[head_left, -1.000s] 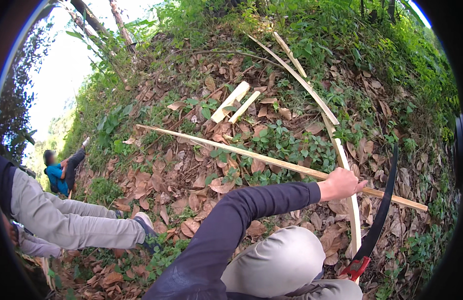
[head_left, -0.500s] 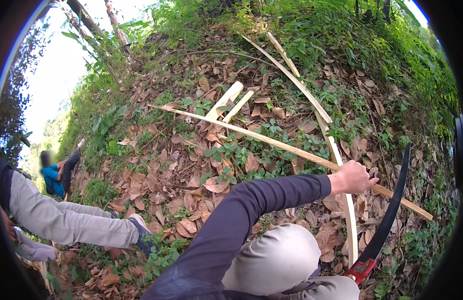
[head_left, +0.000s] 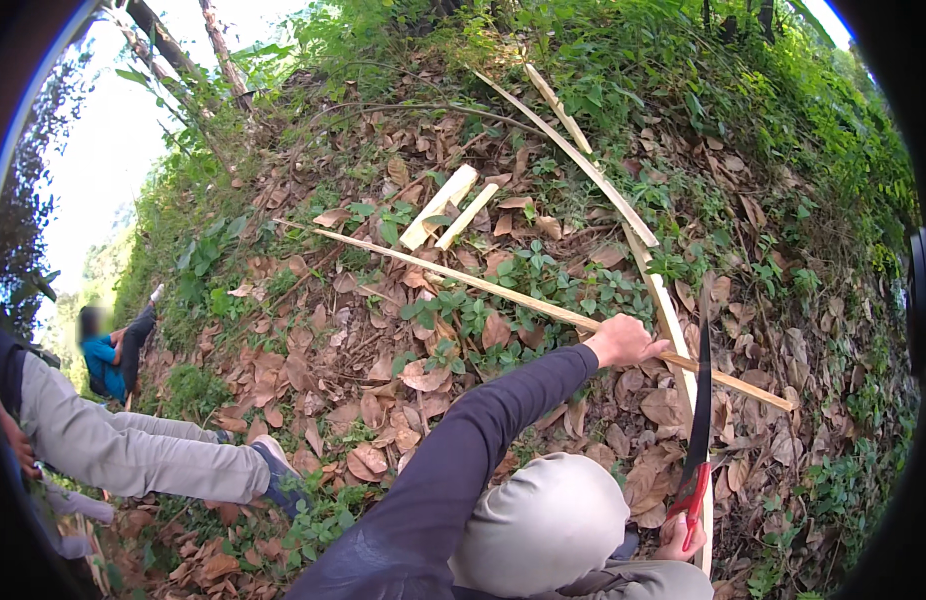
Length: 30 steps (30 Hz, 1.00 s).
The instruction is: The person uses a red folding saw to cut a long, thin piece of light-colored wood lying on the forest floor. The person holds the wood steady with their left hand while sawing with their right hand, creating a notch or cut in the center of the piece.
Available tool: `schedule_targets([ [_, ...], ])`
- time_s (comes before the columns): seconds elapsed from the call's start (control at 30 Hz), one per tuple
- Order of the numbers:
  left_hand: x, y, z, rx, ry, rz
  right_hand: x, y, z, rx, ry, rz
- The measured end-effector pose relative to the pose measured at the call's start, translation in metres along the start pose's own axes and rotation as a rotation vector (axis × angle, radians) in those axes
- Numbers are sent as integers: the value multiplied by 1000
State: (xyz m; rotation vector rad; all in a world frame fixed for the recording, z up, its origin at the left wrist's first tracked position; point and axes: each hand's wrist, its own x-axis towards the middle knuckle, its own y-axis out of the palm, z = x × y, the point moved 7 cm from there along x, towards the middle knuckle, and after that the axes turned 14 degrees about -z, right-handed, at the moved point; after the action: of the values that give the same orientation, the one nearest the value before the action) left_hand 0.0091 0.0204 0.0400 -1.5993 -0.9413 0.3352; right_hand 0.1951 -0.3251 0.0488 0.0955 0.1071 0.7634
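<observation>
Your left hand [head_left: 623,340] is closed around the long pale stick [head_left: 503,288], gripping it at about two-thirds of its length, and over the last second that stick has swung: its far tip, which pointed toward 9 o'clock, now sits higher, nearer 10 o'clock, while the near end has dropped toward 4 o'clock. That reads as you pivoting the stick across the slope, likely lining it up with the blade. Your right hand [head_left: 678,540] sits low at 5 o'clock with its fingers wrapped on the red handle of the long curved knife [head_left: 701,400], whose dark blade has risen from a slant to nearly upright, its tip just past the stick on the 3 o'clock side of your left hand. The stick itself is straight, thin and stripped to a light yellow, lying over dry brown leaves [head_left: 383,380] and small green plants. At 12 o'clock 2 short split pieces [head_left: 445,208] lie side by side, and 2 more long pale strips [head_left: 583,165] run from 12 toward 4 o'clock. Your bent knee [head_left: 543,520] is at 6 o'clock; another person's leg and shoe [head_left: 273,475] reach in from 8 o'clock.
</observation>
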Motion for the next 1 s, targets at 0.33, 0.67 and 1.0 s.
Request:
schedule_targets([
  [0.33,-12,55,9,-8,62,22,-7,9,-21,-200,87,-7],
  [0.67,20,61,13,49,80,14,9,41,-19,-434,-166,73],
  [1.0,19,54,24,4,-62,54,1,48,-50,-434,240,313],
])
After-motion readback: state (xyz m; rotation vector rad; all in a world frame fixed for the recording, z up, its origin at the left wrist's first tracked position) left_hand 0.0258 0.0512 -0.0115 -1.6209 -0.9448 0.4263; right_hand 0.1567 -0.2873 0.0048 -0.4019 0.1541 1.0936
